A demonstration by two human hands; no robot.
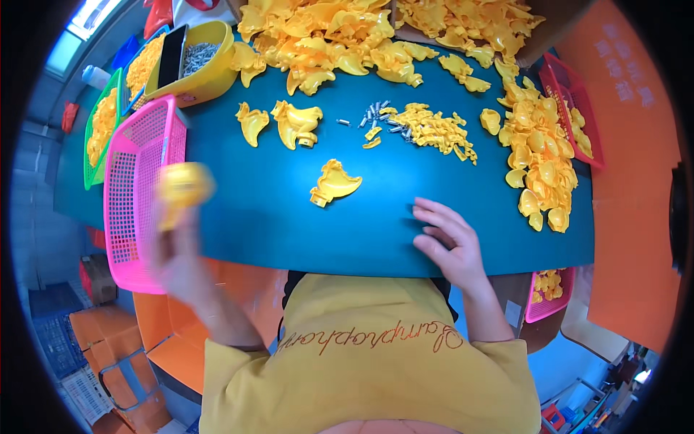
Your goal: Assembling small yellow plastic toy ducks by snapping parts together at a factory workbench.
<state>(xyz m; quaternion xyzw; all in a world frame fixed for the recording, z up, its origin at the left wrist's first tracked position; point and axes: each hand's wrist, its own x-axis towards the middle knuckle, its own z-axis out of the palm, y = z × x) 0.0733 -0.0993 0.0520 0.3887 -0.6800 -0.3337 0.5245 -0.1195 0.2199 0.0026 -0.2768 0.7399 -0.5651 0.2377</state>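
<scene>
Clearly, the left hand (179, 257) is wrapped around a glossy yellow rounded plastic piece (186, 186), both smeared by motion blur, so its exact grip and the piece's finer shape cannot be told. In this view they overlap the right side of a bright pink rectangular mesh plastic basket (123, 235); whether they are above its rim or beside it is unclear.

The right hand (452, 246) holds nothing: its fingers are loosely spread and slightly curled over the teal tabletop (289, 231), pointing leftward and away from the body.

Between the hands lies a single yellow curved plastic half-shell (335, 182), touched by neither. It is left of the right fingertips and a little farther from the body, making the right hand the nearer one. Its long axis slants from a ribbed neck, at the near left, to a pointed tip, at the right, aimed roughly toward the right hand's side.
</scene>
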